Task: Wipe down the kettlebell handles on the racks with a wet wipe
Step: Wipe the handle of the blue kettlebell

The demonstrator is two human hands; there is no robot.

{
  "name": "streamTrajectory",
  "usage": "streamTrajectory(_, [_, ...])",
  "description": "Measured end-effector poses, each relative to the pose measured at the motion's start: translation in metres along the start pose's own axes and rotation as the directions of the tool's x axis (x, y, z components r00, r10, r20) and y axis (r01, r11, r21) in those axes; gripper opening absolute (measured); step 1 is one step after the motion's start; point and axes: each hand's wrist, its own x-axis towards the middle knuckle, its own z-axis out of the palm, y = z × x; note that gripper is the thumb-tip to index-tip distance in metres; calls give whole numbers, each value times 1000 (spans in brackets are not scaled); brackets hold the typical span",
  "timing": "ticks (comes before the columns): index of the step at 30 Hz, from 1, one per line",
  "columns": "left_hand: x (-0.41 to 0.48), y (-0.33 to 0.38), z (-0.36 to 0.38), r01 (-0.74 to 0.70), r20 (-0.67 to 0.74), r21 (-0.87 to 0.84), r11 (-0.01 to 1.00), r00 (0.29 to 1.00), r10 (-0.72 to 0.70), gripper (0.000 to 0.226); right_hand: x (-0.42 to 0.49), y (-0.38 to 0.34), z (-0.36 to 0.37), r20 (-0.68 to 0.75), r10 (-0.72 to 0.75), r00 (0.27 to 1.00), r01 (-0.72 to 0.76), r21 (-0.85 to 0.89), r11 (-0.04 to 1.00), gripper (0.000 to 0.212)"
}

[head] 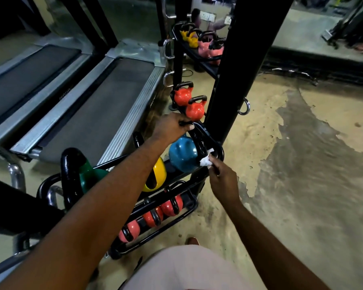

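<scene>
Gym floor was worn and stained, with treadmills to the left and a black rack just ahead. The blue bell sat at the far end of the rack's upper shelf, beside a yellow bell. Its black handle leaned to the right. Judged: iron, heavy and rigid; the glossy handle would likely turn slick once wet, so it was best steadied at the handle's top, not lifted. The wipe was soft, light and crumpled small. The left hand had fingers curled over the handle's top, apparently gripping it. The right hand pinched the wipe in its fingertips and pressed it against the handle's lower right leg, close to the rack rail.
</scene>
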Motion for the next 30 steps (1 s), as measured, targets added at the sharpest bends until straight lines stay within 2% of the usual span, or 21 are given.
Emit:
streamTrajectory(3, [0, 0, 0, 5, 1, 0, 1000, 1000, -5, 36, -5, -7, 4, -174, -69, 982, 80, 58, 995, 21])
streamTrajectory(6, [0, 2, -1, 0, 9, 20, 1000, 1000, 0, 36, 17, -26, 3, -185, -111, 976, 128, 87, 988, 12])
streamTrajectory(7, [-1, 2, -1, -2, 12, 23, 1000, 1000, 1, 36, 28, -31, 2, -157, -102, 982, 119, 103, 988, 10])
streamTrajectory(9, [-1, 3, -2, -3, 9, 16, 1000, 1000, 2, 35, 52, -36, 0, -68, 16, 998, -7, 138, 990, 6])
streamTrajectory(12, [-3, 3, 0, 14, 1, 2, 1000, 1000, -14, 35, 67, -30, -11, 136, 209, 968, -246, 370, 896, 10])
streamTrajectory(13, [-3, 3, 0, 20, -2, 1, 1000, 1000, -20, 35, 64, -26, -16, 197, 224, 955, -289, 432, 854, 11])
streamTrajectory(15, [-3, 4, 0, 31, -12, 2, 1000, 999, -31, 35, 53, -16, -24, 258, 192, 947, -295, 457, 839, 4])
streamTrajectory(20, [-2, 6, -2, 43, 13, -2, 999, 999, -43, 34, 66, -28, -27, 277, 103, 955, -219, 427, 877, 31])
streamTrajectory(24, [1, 5, -1, 65, 14, -4, 998, 998, -65, 36, 80, -34, -27, 213, 30, 977, -96, 306, 947, 11])
streamTrajectory(26, [1, 5, 1, 72, 2, -22, 997, 997, -72, 36, 65, -24, -27, 100, -24, 995, 8, 161, 987, 12])
streamTrajectory(28, [1, 5, 2, 74, -7, -38, 997, 997, -74, 37, 50, -19, -25, 9, -148, 989, 148, 44, 988, 16])
streamTrajectory(30, [2, 4, 1, 96, -3, -63, 993, 995, -97, 37, 54, -23, -20, -4, -258, 966, 258, -9, 966, 14])
